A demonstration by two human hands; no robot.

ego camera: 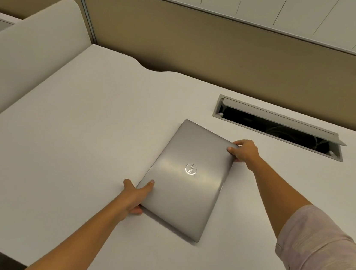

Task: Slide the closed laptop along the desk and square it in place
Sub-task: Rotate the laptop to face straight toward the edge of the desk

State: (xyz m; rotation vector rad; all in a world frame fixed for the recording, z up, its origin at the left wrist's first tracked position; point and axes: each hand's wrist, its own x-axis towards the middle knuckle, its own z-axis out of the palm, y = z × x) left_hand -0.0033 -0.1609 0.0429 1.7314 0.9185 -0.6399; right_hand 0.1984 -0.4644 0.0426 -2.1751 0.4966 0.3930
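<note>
Head view, the only view. A closed grey laptop (186,178) lies flat on the pale surface (80,122), near its middle and just in front of an open cable hatch (278,128) recessed toward the rear partition (206,44). The lid, marked with 1 round logo, is skewed: its long sides run diagonally rather than parallel to the surface's rear edge. 2 hands hold it at opposite corners. The left hand (134,198) clasps the near-left corner, thumb laid on the lid and the other fingers curled against or under the edge. The right hand (243,150), reaching out from a pale patterned sleeve (324,253), closes over the far-right corner, thumb on top; its remaining fingers are hidden behind the edge. The rest of the surface is bare, with a rounded side panel (32,49) at left. Judged from this pose, the task is in progress: both hands are set to steer, but squaring is not done, since the laptop sits at a clear angle. What appears to remain is a turn to align its edges with the surface, and perhaps some further sliding; the intended resting place cannot be told.
</note>
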